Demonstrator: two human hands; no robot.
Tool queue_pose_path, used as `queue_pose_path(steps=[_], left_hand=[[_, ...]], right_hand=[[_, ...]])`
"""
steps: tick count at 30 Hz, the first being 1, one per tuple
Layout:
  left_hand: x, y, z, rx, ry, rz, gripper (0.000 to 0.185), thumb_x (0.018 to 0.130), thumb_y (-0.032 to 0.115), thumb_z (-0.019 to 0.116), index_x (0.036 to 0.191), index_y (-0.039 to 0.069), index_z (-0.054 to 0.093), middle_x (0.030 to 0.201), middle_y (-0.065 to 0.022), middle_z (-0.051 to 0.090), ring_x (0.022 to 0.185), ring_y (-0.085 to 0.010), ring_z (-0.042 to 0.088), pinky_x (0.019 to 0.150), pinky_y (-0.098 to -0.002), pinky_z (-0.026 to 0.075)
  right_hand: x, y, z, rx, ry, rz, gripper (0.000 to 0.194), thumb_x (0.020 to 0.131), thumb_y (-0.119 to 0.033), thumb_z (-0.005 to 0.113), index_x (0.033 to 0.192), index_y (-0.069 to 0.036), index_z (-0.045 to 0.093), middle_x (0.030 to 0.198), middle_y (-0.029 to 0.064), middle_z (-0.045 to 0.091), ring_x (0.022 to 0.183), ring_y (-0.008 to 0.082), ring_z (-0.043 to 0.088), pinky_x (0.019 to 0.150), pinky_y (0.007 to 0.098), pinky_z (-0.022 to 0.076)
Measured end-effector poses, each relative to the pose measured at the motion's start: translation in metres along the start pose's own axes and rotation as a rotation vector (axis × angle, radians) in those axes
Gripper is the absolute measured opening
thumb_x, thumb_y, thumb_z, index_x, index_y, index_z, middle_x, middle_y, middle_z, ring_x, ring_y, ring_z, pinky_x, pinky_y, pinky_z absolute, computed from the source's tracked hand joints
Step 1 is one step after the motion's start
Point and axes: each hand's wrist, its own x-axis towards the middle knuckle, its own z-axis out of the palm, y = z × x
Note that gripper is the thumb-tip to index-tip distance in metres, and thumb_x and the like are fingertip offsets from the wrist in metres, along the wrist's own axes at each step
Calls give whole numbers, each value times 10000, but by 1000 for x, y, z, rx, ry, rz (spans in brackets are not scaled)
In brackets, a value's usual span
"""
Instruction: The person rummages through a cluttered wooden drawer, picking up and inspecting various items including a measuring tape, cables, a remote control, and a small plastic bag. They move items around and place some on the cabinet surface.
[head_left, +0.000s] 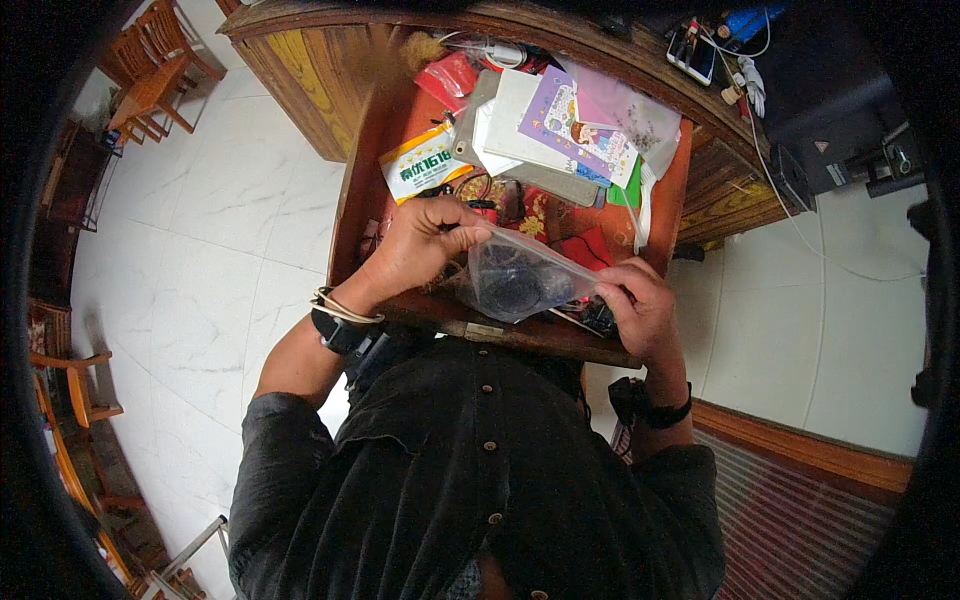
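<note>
A clear plastic zip bag (517, 277) is stretched between my two hands, over the front part of a pulled-out wooden drawer (356, 172). My left hand (427, 240) pinches its upper left corner between thumb and fingers. The other end of its top edge is gripped by my right hand (637, 300). Something dark and round shows in or behind the bag; I cannot tell which. Beyond the hands lie a purple illustrated card (555, 116), white booklets (510, 124), a yellow-and-white printed packet (424, 166) and a green item (628, 187).
The wooden cabinet (307, 82) surrounds the drawer. On its top at the right are a white device (691, 56) and cables, with a black box-like appliance (817, 112) beside them. Wooden chairs (150, 82) stand at the far left. A white cable crosses the tiled floor (862, 330) at right.
</note>
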Motion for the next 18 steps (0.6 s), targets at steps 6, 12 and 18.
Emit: queue_pose_path(steps=[6, 12, 18], left_hand=[[-5, 0, 2, 49, 15, 94, 86, 859, 44, 730, 905, -22, 699, 854, -65, 674, 827, -126, 604, 742, -274, 495], [-4, 4, -2, 16, -31, 15, 128, 862, 57, 733, 948, -30, 694, 886, -63, 681, 836, -125, 609, 750, -281, 498], [0, 7, 0, -98, -138, 41, 138, 863, 86, 740, 937, -21, 692, 902, -55, 691, 818, -117, 612, 746, -281, 499]], right_hand=[[2, 2, 5, 13, 50, 16, 57, 860, -38, 633, 879, 11, 657, 825, 126, 621, 777, 264, 613, 718, 348, 483], [5, 0, 7, -10, 26, 20, 65, 862, -37, 631, 894, 18, 645, 842, 132, 609, 797, 270, 605, 731, 352, 475], [4, -4, 6, 14, -7, -43, 66, 860, -39, 635, 889, 20, 641, 835, 137, 614, 783, 285, 611, 710, 352, 480]])
